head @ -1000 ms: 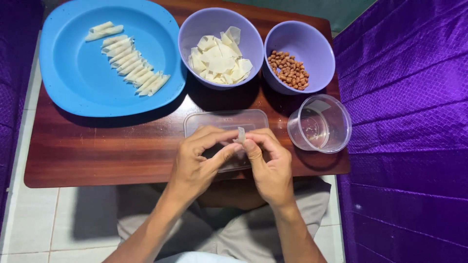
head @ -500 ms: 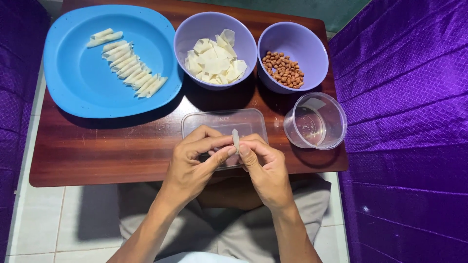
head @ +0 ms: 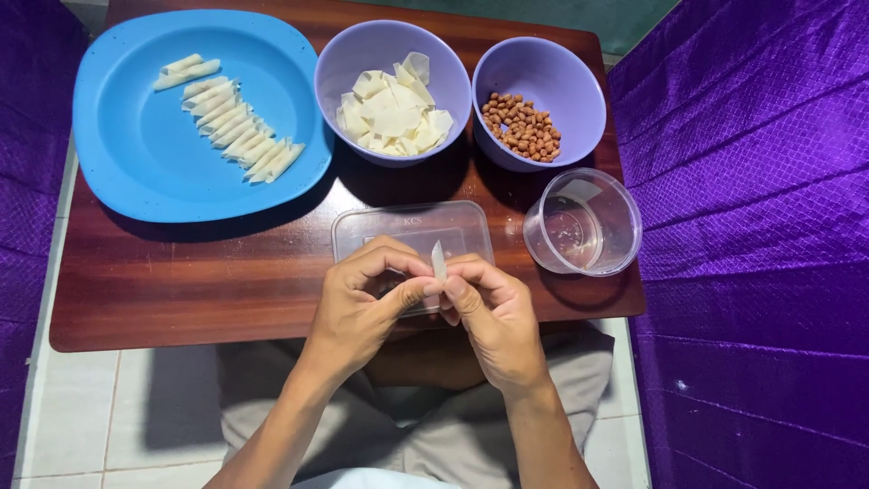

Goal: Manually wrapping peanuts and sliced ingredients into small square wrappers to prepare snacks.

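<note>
Both hands meet over a clear flat plastic lid (head: 412, 226) at the front of a small wooden table (head: 181, 290). My left hand (head: 367, 303) and my right hand (head: 493, 312) pinch a small pale rolled wrapper (head: 438, 260) between thumbs and fingertips; it stands upright between them. A blue plate (head: 136, 154) at the back left carries a row of several finished pale rolls (head: 237, 136). A purple bowl (head: 339, 63) behind the lid holds flat wrapper pieces (head: 394, 113). A second purple bowl (head: 579, 95) holds peanuts (head: 520, 125).
A clear round plastic cup (head: 584, 222) with a little liquid stands at the right edge of the table. Purple cloth (head: 751, 226) hangs along the right side and at the far left. White floor tiles (head: 72, 417) and my grey-clad lap lie below the table.
The view has shifted slightly. My fingers have kept working the wrapper, which now stands a bit taller between the fingertips. Nothing on the table has moved.
</note>
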